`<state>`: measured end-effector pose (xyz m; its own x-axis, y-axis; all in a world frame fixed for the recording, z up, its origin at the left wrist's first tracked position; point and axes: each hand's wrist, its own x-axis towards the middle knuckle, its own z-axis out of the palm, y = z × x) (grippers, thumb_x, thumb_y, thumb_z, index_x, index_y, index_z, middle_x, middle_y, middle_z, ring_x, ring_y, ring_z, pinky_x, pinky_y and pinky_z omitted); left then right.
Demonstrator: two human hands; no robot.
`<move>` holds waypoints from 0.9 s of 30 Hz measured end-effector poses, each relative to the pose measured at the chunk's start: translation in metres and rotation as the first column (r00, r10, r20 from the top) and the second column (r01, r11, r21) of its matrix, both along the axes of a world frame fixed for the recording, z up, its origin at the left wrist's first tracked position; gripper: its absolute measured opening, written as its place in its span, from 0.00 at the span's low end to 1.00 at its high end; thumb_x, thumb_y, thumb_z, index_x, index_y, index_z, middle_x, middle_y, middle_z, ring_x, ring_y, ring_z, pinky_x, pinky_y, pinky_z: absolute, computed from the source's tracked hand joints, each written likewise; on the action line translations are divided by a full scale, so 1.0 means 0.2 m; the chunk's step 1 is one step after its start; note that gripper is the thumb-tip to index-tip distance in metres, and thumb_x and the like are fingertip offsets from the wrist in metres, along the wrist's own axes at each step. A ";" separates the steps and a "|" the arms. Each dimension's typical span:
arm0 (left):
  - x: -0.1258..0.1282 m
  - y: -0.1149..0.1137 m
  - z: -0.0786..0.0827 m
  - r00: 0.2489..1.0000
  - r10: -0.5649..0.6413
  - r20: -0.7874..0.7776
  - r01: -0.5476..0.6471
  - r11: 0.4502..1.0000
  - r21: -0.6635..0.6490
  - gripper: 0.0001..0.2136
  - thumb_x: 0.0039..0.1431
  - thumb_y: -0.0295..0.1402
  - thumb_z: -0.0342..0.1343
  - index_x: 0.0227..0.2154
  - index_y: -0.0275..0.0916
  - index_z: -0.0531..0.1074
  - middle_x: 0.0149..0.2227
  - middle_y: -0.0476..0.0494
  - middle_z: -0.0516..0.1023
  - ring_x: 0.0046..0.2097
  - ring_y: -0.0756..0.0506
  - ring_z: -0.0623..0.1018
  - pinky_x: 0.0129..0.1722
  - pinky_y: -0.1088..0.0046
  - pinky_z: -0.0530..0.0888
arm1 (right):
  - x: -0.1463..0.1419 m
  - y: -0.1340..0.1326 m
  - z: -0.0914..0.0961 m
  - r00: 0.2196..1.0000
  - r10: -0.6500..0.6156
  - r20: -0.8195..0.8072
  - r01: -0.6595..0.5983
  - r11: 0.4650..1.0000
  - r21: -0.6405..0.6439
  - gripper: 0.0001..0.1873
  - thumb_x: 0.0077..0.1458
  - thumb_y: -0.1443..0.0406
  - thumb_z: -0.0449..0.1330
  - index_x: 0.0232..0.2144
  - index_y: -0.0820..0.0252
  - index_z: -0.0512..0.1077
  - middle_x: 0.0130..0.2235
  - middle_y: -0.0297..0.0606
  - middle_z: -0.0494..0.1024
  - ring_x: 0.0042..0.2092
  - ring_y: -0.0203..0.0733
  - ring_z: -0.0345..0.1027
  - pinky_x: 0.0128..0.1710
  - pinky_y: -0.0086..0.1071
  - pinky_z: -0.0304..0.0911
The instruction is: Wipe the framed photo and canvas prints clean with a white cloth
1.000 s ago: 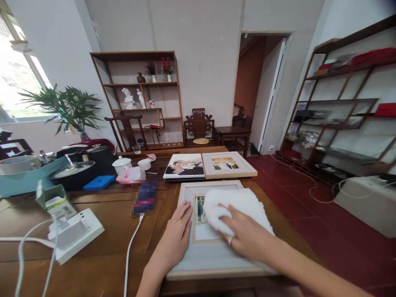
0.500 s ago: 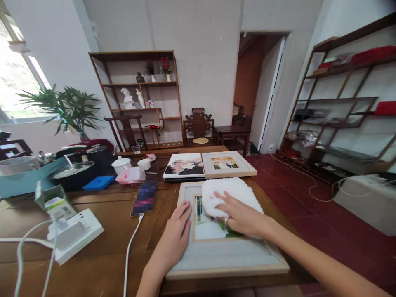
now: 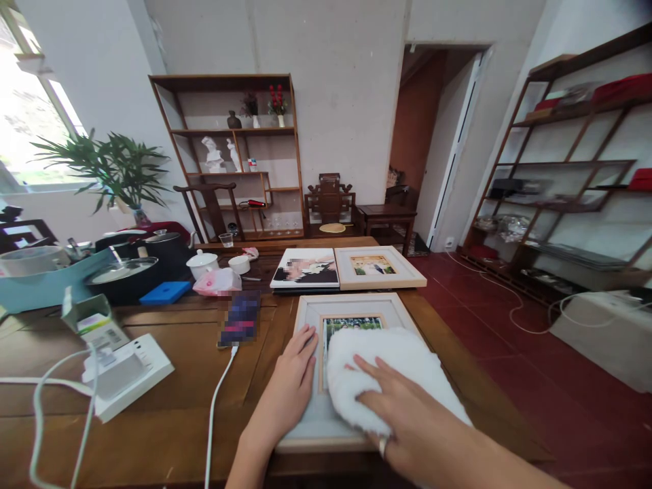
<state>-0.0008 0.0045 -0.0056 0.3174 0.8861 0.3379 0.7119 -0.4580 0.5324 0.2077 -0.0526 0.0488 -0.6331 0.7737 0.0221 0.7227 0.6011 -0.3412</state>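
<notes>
A light wooden picture frame with a grey mat lies flat near the table's front edge. My left hand rests on its left side, fingers stretched out and lying flat. Pressed onto the photo is a fluffy white cleaning cloth, with my right hand over it, some fingers spread on top and a ring on one. The cloth hides the lower part of the photo and the frame's right side. Above it, the photo's upper strip shows.
Behind lie another framed picture and a photo panel. To the left are a blurred-out phone on a white cable, a white power strip, an opened small box, a blue box, cups and pots.
My right hand and the white cloth have moved down the frame towards me, uncovering the photo's top. My left hand stays on the frame's left side. The view has shifted slightly.
</notes>
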 end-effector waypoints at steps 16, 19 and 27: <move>0.00 -0.01 0.01 1.000 0.006 -0.030 -0.007 0.999 -0.038 0.20 0.62 0.32 0.38 0.56 0.39 0.59 0.61 0.40 0.57 0.62 0.43 0.56 0.59 0.56 0.56 | 0.01 0.48 -0.02 0.970 -0.058 0.236 -0.024 0.944 0.330 0.24 0.42 0.83 0.46 0.38 0.67 0.72 0.60 0.49 0.55 0.62 0.57 0.40 0.56 0.55 0.42; 0.00 0.00 0.01 0.999 0.010 -0.040 -0.012 0.999 -0.045 0.20 0.62 0.32 0.38 0.56 0.38 0.59 0.61 0.39 0.57 0.62 0.43 0.55 0.59 0.56 0.56 | 0.00 0.32 0.02 0.977 -0.016 0.214 -0.027 0.981 0.194 0.28 0.37 0.84 0.46 0.40 0.67 0.71 0.61 0.49 0.54 0.62 0.55 0.39 0.56 0.54 0.44; 0.00 -0.01 0.02 0.999 -0.002 -0.041 0.000 0.998 -0.055 0.20 0.60 0.28 0.37 0.55 0.37 0.59 0.61 0.38 0.57 0.62 0.43 0.55 0.59 0.55 0.56 | -0.06 -0.03 0.00 0.972 0.190 0.139 -0.183 0.981 -0.063 0.30 0.39 0.80 0.50 0.45 0.60 0.70 0.58 0.41 0.60 0.60 0.53 0.49 0.56 0.45 0.51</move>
